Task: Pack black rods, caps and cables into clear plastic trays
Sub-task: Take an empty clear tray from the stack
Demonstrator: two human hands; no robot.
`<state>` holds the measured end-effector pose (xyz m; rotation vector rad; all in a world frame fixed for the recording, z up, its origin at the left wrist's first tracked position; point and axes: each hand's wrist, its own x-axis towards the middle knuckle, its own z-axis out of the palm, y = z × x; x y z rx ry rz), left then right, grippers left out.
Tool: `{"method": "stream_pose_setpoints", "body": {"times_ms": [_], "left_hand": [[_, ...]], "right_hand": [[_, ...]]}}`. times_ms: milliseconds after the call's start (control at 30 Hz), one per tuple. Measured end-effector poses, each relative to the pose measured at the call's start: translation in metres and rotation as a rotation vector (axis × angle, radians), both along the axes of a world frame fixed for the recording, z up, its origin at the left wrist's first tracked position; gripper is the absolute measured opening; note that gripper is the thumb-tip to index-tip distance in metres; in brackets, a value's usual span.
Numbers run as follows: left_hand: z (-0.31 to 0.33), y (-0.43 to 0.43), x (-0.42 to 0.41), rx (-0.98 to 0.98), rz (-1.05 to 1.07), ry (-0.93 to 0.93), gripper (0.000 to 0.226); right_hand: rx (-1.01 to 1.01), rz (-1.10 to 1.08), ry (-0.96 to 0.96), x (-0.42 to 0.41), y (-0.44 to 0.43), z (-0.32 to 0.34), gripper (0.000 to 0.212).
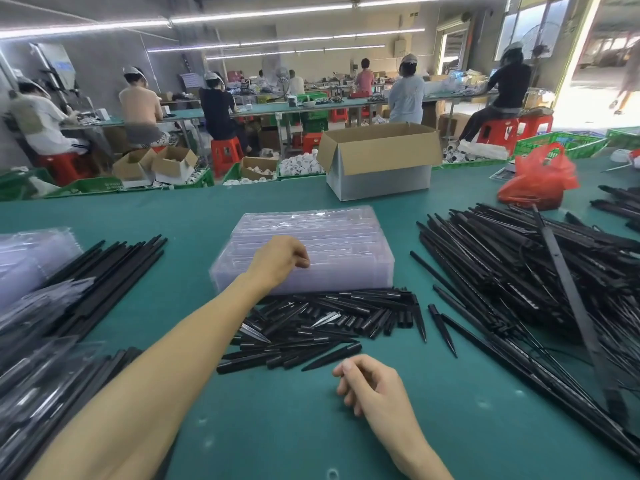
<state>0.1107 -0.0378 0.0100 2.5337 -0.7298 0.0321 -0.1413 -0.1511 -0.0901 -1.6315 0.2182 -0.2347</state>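
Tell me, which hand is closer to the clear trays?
Left. The left hand grips the clear trays; the right hand is apart, this side of the black pieces.

Left hand (277, 261) extended, right hand (372, 386) relaxed.

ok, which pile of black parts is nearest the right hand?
The centre pile of short pointed pieces, beyond the right hand, in front of the clear tray stack. The left rod heap and right rod heap lie farther off.

You're in a factory assy hall | workers (216, 109) on red stools (227, 155) at long green benches (180, 114) | crates (561, 143), carton (377, 157), strip lights (263, 13) o/head
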Motion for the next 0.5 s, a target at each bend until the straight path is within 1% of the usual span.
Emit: {"method": "stream_pose_setpoints", "body": {"times_ms": [100,200,267,367,433,500], "left_hand": [[-0.001,0.0,0.004,-0.012,-0.018,-0.026,0.028],[-0.005,-0.002,0.005,0.088,-0.067,-0.199,0.016],[-0.01,-0.003,0.004,0.135,-0.098,-0.304,0.013],[-0.013,-0.004,0.003,0.138,-0.114,-0.424,0.013],[-0.008,-0.007,0.003,0.12,-0.074,-0.497,0.011],[0.002,-0.009,0.005,0.054,-0.008,-0.521,0.012]], "right_hand": [[0.0,0.004,0.002,0.0,0.0,0.0,0.025],[0.0,0.003,0.007,0.0,0.0,0.0,0.025],[0.004,0.002,0.007,-0.001,0.0,0.001,0.025],[0.006,0.002,0.01,-0.001,0.001,0.001,0.024],[0.004,0.002,0.014,-0.001,0.001,0.002,0.024],[-0.003,0.001,0.016,-0.001,0.001,0.002,0.024]]}}
